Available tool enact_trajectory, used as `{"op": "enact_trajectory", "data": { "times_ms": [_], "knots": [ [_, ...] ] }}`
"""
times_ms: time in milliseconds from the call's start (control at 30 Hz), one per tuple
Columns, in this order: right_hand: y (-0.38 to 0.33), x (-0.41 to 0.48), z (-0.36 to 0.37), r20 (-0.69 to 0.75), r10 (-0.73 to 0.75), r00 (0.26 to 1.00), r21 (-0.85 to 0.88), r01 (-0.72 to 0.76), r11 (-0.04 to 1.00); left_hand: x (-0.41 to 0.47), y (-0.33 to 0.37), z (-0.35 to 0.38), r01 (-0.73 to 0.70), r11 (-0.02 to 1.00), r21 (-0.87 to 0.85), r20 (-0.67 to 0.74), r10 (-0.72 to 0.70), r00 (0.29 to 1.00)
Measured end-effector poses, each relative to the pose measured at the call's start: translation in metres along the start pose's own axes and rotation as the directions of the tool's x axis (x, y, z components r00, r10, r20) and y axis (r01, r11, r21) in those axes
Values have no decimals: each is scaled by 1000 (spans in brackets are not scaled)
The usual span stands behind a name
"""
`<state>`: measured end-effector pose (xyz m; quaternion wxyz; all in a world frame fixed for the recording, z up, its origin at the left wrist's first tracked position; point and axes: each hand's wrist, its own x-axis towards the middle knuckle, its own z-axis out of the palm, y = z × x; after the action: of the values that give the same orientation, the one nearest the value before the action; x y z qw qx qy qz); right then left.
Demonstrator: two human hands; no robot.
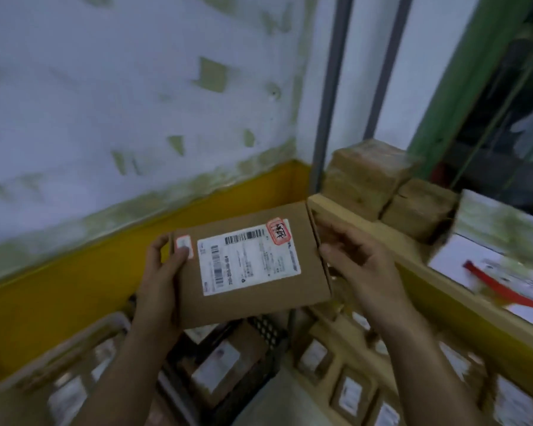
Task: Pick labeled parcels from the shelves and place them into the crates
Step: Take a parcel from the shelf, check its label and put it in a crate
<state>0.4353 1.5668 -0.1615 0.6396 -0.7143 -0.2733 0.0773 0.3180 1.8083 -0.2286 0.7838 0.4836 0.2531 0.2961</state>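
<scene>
While taped parcels (370, 176) crowd the wooden shelf (366, 224), my left hand (163, 281) and right hand (357, 265) grip a flat cardboard box (250, 265).

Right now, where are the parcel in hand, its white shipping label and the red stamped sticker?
parcel (250, 301): head view, bare cardboard below the label.
white shipping label (248, 261): head view, its middle.
red stamped sticker (278, 231): head view, its centre.

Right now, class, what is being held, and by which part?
A labelled cardboard parcel: left hand grips its left edge, right hand its right edge.
</scene>
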Motion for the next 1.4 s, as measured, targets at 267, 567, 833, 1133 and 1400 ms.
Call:
{"op": "enact_trajectory", "data": {
  "times_ms": [267,567,833,1133,1400],
  "knots": [
    [38,8,149,364,191,911,2,-206,978,6,25,-131,-94,995,-34,-226,84,971],
    [85,9,307,508,204,837,70,-276,959,-58,25,-301,60,903,425,-244,50,968],
    [138,-9,399,664,297,686,-167,-251,954,-72,-31,-352,317,847,426,-375,-153,914],
    [317,-15,391,625,591,509,-775,312,550,-35,-136,-403,515,809,283,-654,-230,721],
    [397,-42,369,633,676,377,-746,530,404,-1,-199,-433,632,667,396,-740,-176,650]
  ]
}}
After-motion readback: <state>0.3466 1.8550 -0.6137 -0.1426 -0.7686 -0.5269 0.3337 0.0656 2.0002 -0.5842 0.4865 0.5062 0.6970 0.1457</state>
